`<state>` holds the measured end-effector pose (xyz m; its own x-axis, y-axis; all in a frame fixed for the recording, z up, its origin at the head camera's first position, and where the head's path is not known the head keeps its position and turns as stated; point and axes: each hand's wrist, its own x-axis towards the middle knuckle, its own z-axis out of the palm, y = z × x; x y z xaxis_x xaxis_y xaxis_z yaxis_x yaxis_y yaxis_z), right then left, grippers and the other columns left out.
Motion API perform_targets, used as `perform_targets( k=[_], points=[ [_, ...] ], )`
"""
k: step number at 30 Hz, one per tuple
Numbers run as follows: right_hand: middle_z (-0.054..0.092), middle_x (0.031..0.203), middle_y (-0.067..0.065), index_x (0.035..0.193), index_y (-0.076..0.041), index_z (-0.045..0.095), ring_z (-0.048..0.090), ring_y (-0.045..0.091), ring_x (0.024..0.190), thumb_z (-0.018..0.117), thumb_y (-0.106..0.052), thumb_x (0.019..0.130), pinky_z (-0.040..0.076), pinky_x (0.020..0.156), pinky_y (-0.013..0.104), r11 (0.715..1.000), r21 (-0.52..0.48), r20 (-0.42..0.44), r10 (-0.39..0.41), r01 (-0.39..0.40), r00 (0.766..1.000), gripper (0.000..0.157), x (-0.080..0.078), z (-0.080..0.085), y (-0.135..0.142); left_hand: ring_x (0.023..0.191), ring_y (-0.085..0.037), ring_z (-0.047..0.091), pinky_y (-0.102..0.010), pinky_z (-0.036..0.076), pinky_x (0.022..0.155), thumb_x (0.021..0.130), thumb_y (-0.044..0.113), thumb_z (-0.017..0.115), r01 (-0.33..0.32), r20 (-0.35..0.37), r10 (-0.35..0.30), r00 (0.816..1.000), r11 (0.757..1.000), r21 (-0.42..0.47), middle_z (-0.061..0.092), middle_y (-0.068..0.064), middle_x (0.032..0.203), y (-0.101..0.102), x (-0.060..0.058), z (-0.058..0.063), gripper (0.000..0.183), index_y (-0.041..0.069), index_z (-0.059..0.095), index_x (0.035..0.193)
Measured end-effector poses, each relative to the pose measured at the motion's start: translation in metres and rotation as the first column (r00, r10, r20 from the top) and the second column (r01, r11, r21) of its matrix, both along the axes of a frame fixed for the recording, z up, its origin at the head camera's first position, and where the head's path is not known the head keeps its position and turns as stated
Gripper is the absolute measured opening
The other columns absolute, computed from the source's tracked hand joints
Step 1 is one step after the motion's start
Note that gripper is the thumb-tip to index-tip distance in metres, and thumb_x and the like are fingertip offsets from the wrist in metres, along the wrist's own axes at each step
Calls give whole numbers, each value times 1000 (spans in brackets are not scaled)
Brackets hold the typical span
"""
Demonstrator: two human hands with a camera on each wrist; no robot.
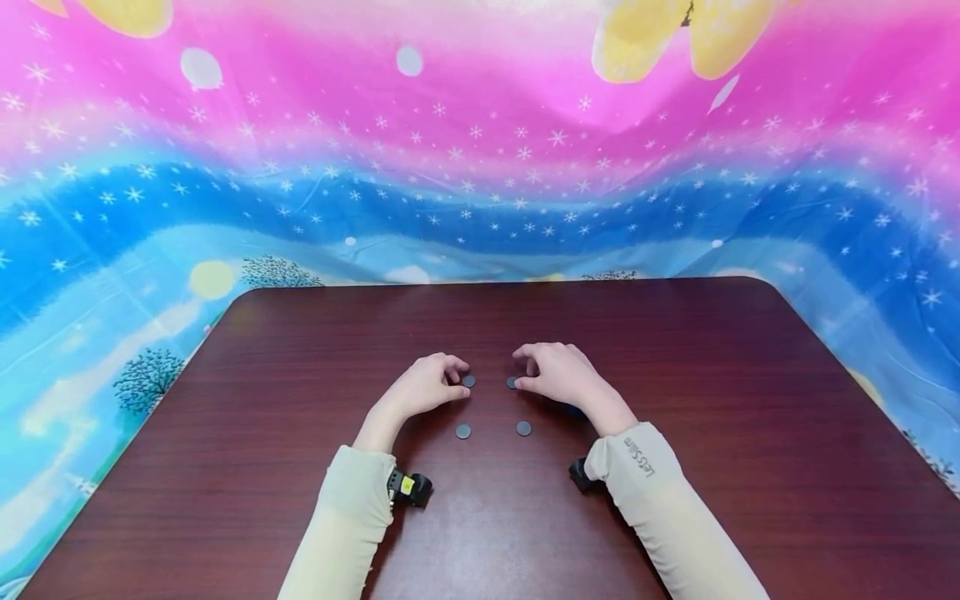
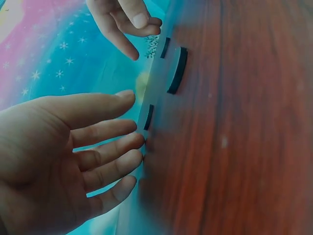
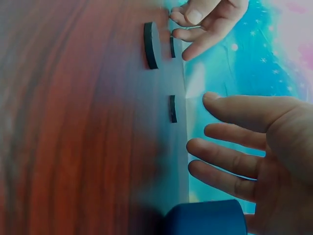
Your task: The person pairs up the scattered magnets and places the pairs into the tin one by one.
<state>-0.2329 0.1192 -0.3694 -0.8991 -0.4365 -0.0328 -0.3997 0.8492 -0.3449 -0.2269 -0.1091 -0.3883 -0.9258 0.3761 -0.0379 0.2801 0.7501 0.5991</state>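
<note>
Small dark grey discs lie flat on the brown table. My left hand [image 1: 426, 387] is over the table with its thumb and fingers spread around the far-left disc [image 1: 468, 381]; in the left wrist view its fingers are loosely extended and grip nothing. Opposite it, my right hand [image 1: 561, 375] has thumb and fingers apart beside the far-right disc [image 1: 512, 382], which is partly covered by the hand in the head view. Two nearer discs, a left one [image 1: 463, 431] and a right one [image 1: 523, 428], sit between the forearms. The right wrist view shows the right hand's fingers relaxed and holding nothing.
A blue rounded object [image 3: 208, 218] stands on the table close to the right hand, mostly hidden behind it in the head view. The dark wooden table [image 1: 262, 467] has rounded far corners. A colourful printed cloth [image 1: 480, 167] hangs behind and around it.
</note>
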Motion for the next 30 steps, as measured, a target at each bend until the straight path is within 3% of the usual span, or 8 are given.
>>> perform_targets(
  k=[19, 30],
  points=[
    [59, 87, -5, 111, -18, 65, 55, 11, 78, 68, -28, 80, 43, 71, 31, 995, 96, 16, 1, -2, 1000, 33, -1, -4, -12, 76, -13, 52, -30, 45, 73, 80, 19, 69, -45, -9, 44, 999, 996, -81, 56, 0, 86, 10, 1, 2, 20, 11, 66, 98],
    [60, 80, -6, 99, -17, 68, 54, 10, 73, 68, -21, 80, 43, 67, 29, 995, 101, 14, 7, -8, 1000, 19, -2, -2, -18, 71, -9, 55, -28, 47, 71, 79, 14, 69, -52, 3, 52, 999, 996, -78, 62, 4, 77, 12, -1, 0, 14, 12, 67, 92]
  ],
)
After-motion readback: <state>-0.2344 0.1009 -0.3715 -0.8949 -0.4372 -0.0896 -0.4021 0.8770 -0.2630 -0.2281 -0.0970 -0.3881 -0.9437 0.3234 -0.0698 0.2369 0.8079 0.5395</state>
